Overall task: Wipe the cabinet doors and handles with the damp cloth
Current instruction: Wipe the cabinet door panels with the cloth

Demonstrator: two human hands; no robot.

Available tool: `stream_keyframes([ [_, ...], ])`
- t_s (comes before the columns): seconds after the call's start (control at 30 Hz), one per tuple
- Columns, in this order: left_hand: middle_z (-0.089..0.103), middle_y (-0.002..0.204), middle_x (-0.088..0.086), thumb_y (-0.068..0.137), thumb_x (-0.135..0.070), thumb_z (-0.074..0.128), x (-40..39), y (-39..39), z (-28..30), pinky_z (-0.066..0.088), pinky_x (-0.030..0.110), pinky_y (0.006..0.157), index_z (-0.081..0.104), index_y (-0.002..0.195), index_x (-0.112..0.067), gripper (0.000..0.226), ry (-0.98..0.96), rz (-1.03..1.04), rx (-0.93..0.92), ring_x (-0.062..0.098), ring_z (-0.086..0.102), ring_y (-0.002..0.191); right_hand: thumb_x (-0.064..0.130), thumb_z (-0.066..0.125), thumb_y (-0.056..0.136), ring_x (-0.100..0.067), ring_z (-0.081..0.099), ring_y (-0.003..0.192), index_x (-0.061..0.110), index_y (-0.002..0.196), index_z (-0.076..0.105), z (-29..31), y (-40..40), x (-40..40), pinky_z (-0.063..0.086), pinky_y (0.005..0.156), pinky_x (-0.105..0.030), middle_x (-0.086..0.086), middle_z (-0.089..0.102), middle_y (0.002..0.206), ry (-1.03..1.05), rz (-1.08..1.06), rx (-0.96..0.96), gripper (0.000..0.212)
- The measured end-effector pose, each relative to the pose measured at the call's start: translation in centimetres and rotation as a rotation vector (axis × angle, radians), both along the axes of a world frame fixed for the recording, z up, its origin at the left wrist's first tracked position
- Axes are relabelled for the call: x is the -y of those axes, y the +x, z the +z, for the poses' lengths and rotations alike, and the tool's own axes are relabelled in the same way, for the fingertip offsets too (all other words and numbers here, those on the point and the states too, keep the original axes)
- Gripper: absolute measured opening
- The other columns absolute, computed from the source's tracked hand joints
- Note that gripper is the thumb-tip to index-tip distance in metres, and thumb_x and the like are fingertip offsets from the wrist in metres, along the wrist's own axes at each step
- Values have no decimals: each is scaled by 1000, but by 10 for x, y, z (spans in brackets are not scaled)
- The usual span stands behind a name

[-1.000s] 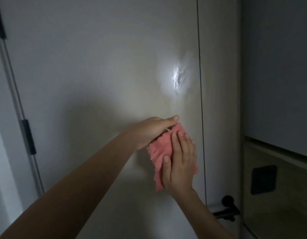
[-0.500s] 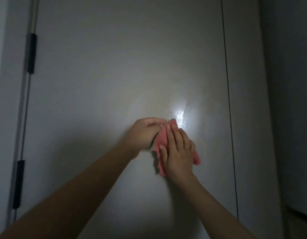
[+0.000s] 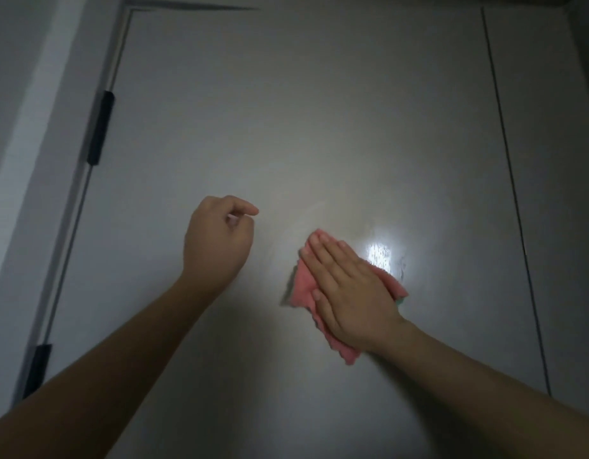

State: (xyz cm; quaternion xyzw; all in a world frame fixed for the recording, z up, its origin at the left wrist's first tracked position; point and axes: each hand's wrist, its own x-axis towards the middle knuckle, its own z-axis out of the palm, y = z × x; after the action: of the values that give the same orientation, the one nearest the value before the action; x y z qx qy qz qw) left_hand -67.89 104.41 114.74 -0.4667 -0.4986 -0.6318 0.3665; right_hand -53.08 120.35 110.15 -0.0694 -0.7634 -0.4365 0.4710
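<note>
The right hand (image 3: 349, 293) lies flat with its fingers straight and together, palm pressing the pink cloth (image 3: 306, 286) against the pale door (image 3: 319, 127); the fingertips point up and to the left, and the cloth shows past them at the top, along the thumb side and below the wrist, where a scalloped corner hangs down (a sliver of a greenish edge peeks out at the hand's right side). The left hand (image 3: 217, 240) is well apart from the cloth, to its left and a little higher, fingers loosely curled with the index fingertip near the thumb, holding nothing; whether it touches the door I cannot tell. Just right of the cloth a bright spot of reflected light (image 3: 380, 255) gleams on the door's surface. Along the door's left edge sit two dark hinges, an upper hinge (image 3: 100, 127) and a lower hinge (image 3: 38, 369), set against a lighter frame (image 3: 28, 160). A thin dark vertical seam (image 3: 514, 210) runs down at the right, dividing the door from the next panel (image 3: 551, 160).
</note>
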Motion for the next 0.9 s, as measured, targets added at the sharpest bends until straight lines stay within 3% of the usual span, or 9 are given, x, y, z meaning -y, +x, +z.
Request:
stream_keyframes([
  [0.13, 56, 103, 6, 73, -26, 41, 7, -32, 17, 35, 32, 88, 68, 94, -21, 34, 9, 198, -39, 25, 51, 100, 38, 28, 94, -30, 25, 143, -1, 143, 36, 78, -15, 0, 11, 119, -37, -19, 33, 150, -38, -39, -131, 63],
  [0.27, 50, 121, 6, 75, -26, 36, 10, -64, 35, 21, 29, 94, 61, 113, -15, 47, -14, 295, -69, 23, 40, 117, 53, 10, 88, -32, 15, 145, -4, 146, 25, 159, -54, 21, -1, 118, -34, -23, 23, 153, -233, -34, -424, 83],
  [0.37, 45, 134, 11, 79, -25, 35, 14, -89, 44, 18, 37, 106, 54, 126, -10, 52, -3, 376, -129, 26, 35, 127, 49, 29, 92, -36, 28, 140, -4, 141, 36, 121, -99, 37, 9, 118, -37, -25, 35, 147, 6, 14, -195, 72],
  [0.43, 43, 139, 13, 82, -25, 34, 21, -110, 50, 16, 41, 109, 50, 131, -9, 54, 1, 412, -160, 28, 33, 131, 51, 29, 96, -30, 26, 142, 4, 144, 37, 108, -102, 31, 13, 117, -39, -18, 33, 150, 123, 7, 29, 68],
  [0.47, 42, 141, 13, 84, -26, 33, 24, -120, 52, 16, 42, 110, 49, 133, -8, 55, -13, 423, -173, 29, 33, 132, 53, 25, 97, -28, 26, 142, 6, 145, 36, 122, -97, 25, 13, 118, -38, -15, 32, 151, 151, 11, 38, 68],
  [0.67, 40, 145, 16, 87, -29, 31, 26, -164, 67, 19, 42, 113, 46, 136, -5, 57, -19, 426, -180, 32, 33, 133, 49, 1, 90, -28, 5, 147, -1, 149, 15, 232, -105, 31, -5, 118, -32, -20, 12, 157, -258, -93, -482, 79],
  [0.73, 45, 140, 17, 87, -30, 30, 24, -172, 75, 23, 43, 111, 51, 130, -3, 54, 21, 431, -207, 34, 38, 129, 47, 2, 94, -33, 15, 145, -6, 146, 25, 212, -139, 51, -2, 119, -34, -25, 22, 153, -95, -56, -316, 78],
  [0.83, 45, 140, 18, 86, -32, 29, 26, -185, 92, 25, 44, 110, 53, 128, -3, 56, 57, 443, -242, 34, 38, 130, 47, 22, 98, -29, 29, 141, -1, 143, 37, 166, -151, 50, 14, 115, -36, -17, 35, 149, 197, 1, 43, 68],
  [0.9, 36, 148, 16, 87, -32, 31, 28, -194, 101, 18, 41, 114, 46, 135, -6, 57, 45, 423, -236, 32, 30, 137, 52, 21, 98, -26, 29, 141, 3, 144, 38, 188, -137, 45, 12, 117, -30, -13, 35, 150, 185, 24, 26, 69],
])
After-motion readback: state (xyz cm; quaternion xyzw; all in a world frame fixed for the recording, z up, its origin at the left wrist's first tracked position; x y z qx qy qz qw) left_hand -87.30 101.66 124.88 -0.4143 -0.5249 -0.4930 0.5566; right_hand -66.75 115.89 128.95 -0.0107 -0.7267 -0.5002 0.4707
